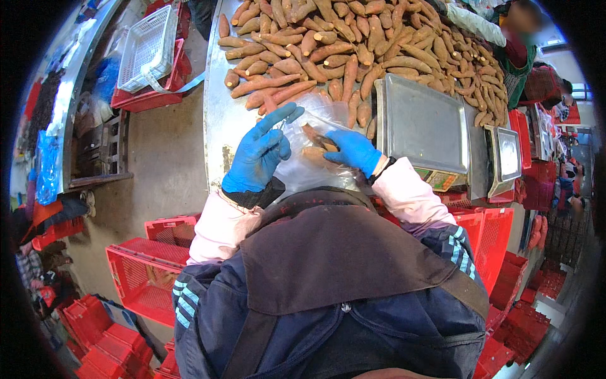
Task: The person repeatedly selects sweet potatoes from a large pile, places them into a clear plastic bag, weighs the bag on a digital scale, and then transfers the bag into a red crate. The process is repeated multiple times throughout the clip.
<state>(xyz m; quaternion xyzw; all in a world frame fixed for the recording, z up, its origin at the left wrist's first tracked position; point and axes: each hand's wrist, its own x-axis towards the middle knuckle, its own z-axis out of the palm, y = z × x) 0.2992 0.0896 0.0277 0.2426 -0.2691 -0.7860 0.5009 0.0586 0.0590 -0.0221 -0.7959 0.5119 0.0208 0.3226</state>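
The person stands at a shiny metal table (221, 126) and wears blue gloves on both hands. The left hand (259, 155) pinches the near edge of a clear plastic bag (309, 167), with its thumb and pointer finger closed on the thin plastic and the other fingers spread apart and sticking up. The right hand (353, 150) is on the other side of the bag, and its fingers are curled tight around the plastic there. Two sweet potatoes (317, 144) lie inside the bag, between the two hands. The bag rests on the table, just to the left of a flat silver weighing scale (424, 123). Behind the bag and the scale is a big pile of sweet potatoes (353, 44) that covers the far part of the table. Red plastic crates (142, 278) sit on the floor to the left of the table, and a white basket (146, 47) sits on a red crate farther back.
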